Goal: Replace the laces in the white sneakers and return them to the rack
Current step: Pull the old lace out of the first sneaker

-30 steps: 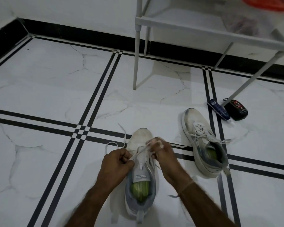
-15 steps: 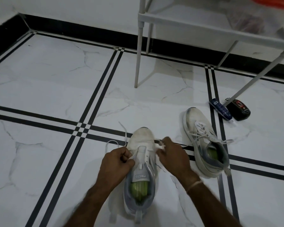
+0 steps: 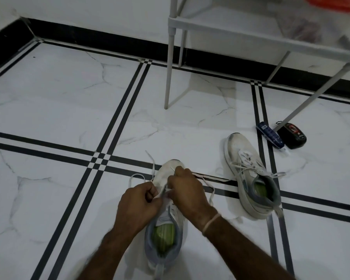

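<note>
White sneaker (image 3: 177,219) is laid on the floor (image 3: 69,118), near edge, toe away.
Its lace (image 3: 138,175) is pinched by curled fingers of left hand (image 3: 138,205) and right hand (image 3: 187,194); second sneaker (image 3: 249,178) is set rightward.

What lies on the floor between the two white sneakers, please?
In the head view, only a loose white lace trails across the floor between the near sneaker and the far sneaker; otherwise that stretch is bare.
</note>
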`<action>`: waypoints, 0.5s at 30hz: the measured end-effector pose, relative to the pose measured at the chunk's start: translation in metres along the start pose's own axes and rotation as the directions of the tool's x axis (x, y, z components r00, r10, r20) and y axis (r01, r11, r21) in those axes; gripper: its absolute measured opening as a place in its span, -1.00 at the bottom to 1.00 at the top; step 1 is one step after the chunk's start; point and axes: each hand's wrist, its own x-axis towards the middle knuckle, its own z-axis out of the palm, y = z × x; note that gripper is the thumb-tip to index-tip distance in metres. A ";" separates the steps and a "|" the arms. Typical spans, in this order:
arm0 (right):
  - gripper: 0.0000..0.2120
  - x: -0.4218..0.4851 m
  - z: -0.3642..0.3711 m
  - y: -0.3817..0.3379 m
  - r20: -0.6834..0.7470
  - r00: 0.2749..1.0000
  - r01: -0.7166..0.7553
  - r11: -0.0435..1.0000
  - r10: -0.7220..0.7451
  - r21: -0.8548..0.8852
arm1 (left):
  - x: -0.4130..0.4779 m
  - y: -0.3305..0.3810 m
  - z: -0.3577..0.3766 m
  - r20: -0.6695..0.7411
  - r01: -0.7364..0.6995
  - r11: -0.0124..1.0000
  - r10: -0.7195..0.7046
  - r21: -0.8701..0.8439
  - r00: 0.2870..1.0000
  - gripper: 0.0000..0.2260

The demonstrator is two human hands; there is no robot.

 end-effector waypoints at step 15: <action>-0.78 -0.010 -0.011 0.027 0.059 0.981 -0.116 0.319 0.183 0.941 | 0.000 -0.016 0.005 0.028 -0.136 0.991 0.136 0.013 0.990 -0.91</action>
